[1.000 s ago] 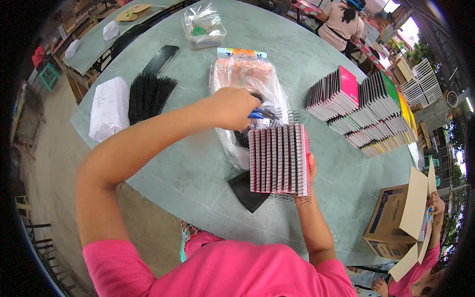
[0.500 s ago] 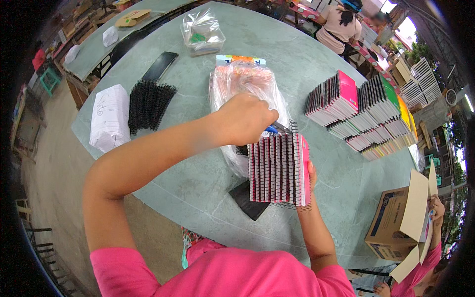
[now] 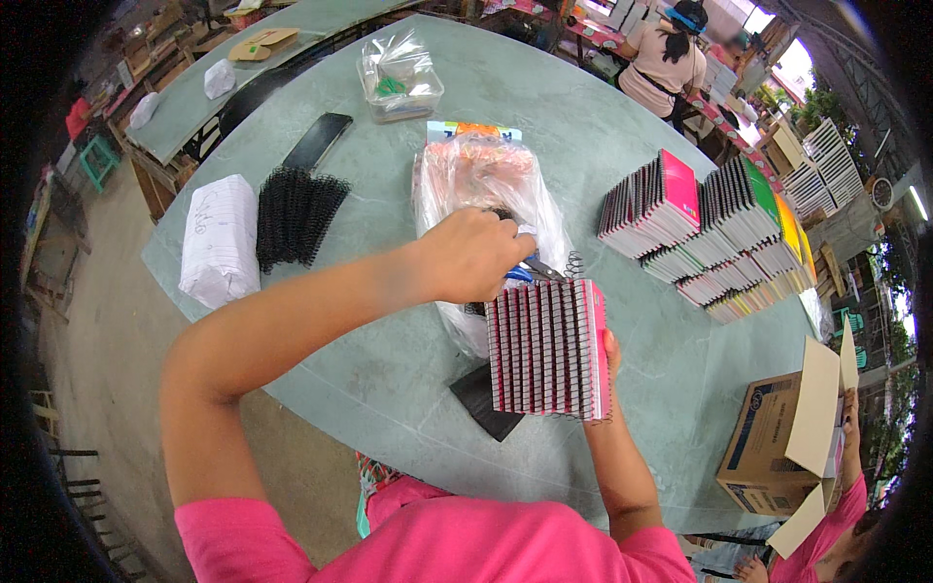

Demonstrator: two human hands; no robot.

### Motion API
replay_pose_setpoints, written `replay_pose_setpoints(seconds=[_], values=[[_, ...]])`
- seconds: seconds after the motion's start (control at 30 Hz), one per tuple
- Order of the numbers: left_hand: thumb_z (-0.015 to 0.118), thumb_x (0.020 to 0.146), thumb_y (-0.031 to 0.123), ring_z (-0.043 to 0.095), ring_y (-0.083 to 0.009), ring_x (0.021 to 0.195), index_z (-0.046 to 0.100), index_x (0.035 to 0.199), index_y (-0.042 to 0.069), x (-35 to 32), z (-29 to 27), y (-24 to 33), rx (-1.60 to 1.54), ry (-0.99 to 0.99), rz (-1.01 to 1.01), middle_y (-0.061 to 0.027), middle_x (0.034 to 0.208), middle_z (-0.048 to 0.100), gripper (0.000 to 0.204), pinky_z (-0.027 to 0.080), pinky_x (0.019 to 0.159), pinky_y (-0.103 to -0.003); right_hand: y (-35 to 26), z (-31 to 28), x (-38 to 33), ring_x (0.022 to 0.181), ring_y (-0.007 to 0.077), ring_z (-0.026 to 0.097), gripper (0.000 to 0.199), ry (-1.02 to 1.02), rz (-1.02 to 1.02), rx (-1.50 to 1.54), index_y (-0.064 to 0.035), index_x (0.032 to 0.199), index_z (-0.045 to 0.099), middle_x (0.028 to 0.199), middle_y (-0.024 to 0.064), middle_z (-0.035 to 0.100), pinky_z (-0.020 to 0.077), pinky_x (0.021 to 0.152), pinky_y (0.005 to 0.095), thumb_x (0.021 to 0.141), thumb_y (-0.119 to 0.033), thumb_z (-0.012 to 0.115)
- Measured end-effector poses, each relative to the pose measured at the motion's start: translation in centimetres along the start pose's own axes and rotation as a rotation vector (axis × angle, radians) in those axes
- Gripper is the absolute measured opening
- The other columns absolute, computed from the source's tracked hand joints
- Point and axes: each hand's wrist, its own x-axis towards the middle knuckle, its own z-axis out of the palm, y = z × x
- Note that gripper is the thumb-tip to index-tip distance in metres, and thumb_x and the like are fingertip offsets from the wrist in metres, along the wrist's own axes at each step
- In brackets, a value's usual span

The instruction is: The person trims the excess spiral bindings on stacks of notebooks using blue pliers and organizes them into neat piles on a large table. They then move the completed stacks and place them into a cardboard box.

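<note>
My left hand [image 3: 474, 255] is closed around blue-handled pliers [image 3: 533, 269], its arm reaching across from the left. The dark jaws meet the top edge of a stack of spiral notebooks [image 3: 539, 352], where a loose black coil end sticks up. The notebooks have pink covers and stand with their coil spines toward me. Steadying the stack from its right side is my right hand [image 3: 612, 357]; most of its fingers are hidden behind the covers. A clear plastic bag [image 3: 486, 180] with orange-tinted contents lies just beyond my left hand.
Stacked notebooks [image 3: 709, 228] stand at the right. Left are a white-wrapped bundle [image 3: 220, 238], black coils [image 3: 298, 219] and a dark phone-like slab [image 3: 318, 141]. A clear tub [image 3: 403, 92] stands far back. A black pad [image 3: 486, 403] lies near me; another person's hand touches a cardboard box [image 3: 777, 428].
The notebook stack and my left hand with the pliers sit slightly lower in view. My left hand has turned a little, showing more of the blue handles. The whole view has shifted slightly.
</note>
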Motion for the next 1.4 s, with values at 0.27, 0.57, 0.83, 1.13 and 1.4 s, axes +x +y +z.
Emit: replay_pose_setpoints(seconds=[0.27, 0.57, 0.83, 1.13, 1.4], values=[[0.063, 0.070, 0.020, 0.058, -0.0322, 0.082, 0.057, 0.087, 0.004, -0.2, 0.2, -1.5, -0.135, -0.240, -0.349, -0.0146, 0.086, 0.060, 0.024, 0.045, 0.071, -0.042, -0.3, 1.3, 0.7, 0.088, 0.0263, 0.060, 0.058, 0.063, -0.028, -0.026, 0.0045, 0.115, 0.045, 0.102, 0.0174, 0.059, 0.0494, 0.080, 0.0378, 0.076, -0.037, 0.057], [0.064, 0.070, 0.018, 0.053, -0.0301, 0.092, 0.055, 0.096, 0.004, -0.6, -2.2, 1.1, -0.115, 0.047, -0.143, -0.0146, 0.093, 0.057, 0.030, 0.040, 0.081, -0.041, -0.3, 1.0, 0.6, 0.087, 0.0273, 0.061, 0.061, -0.007, 0.008, 0.033, 0.0056, 0.117, 0.043, 0.104, 0.0189, 0.058, 0.0504, 0.079, 0.0385, 0.076, -0.038, 0.057], [0.064, 0.067, 0.016, 0.055, -0.0301, 0.086, 0.055, 0.097, 0.005, -0.9, -1.6, 1.5, -0.039, 0.051, -0.119, -0.0126, 0.089, 0.057, 0.032, 0.041, 0.077, -0.041, -0.1, 1.6, 0.4, 0.087, 0.0277, 0.061, 0.062, 0.005, 0.030, 0.009, 0.0053, 0.116, 0.044, 0.103, 0.0186, 0.058, 0.0503, 0.078, 0.0384, 0.075, -0.040, 0.057], [0.063, 0.069, 0.018, 0.059, -0.0338, 0.078, 0.058, 0.085, 0.000, -0.7, -1.3, 1.1, -0.222, -0.079, -0.232, -0.0188, 0.078, 0.059, 0.024, 0.045, 0.069, -0.041, -0.3, 0.8, 0.2, 0.087, 0.0267, 0.061, 0.061, 0.051, 0.008, 0.005, 0.0041, 0.115, 0.045, 0.102, 0.0172, 0.059, 0.0502, 0.079, 0.0367, 0.075, -0.040, 0.058], [0.064, 0.073, 0.025, 0.058, -0.0259, 0.080, 0.057, 0.088, 0.001, -1.2, -0.6, -2.4, -0.270, -0.087, -0.372, -0.0151, 0.081, 0.059, 0.029, 0.044, 0.072, -0.034, -0.8, -0.1, 0.1, 0.088, 0.0253, 0.061, 0.060, 0.040, -0.117, 0.071, 0.0025, 0.114, 0.048, 0.103, 0.0156, 0.059, 0.0501, 0.080, 0.0374, 0.075, -0.041, 0.058]])
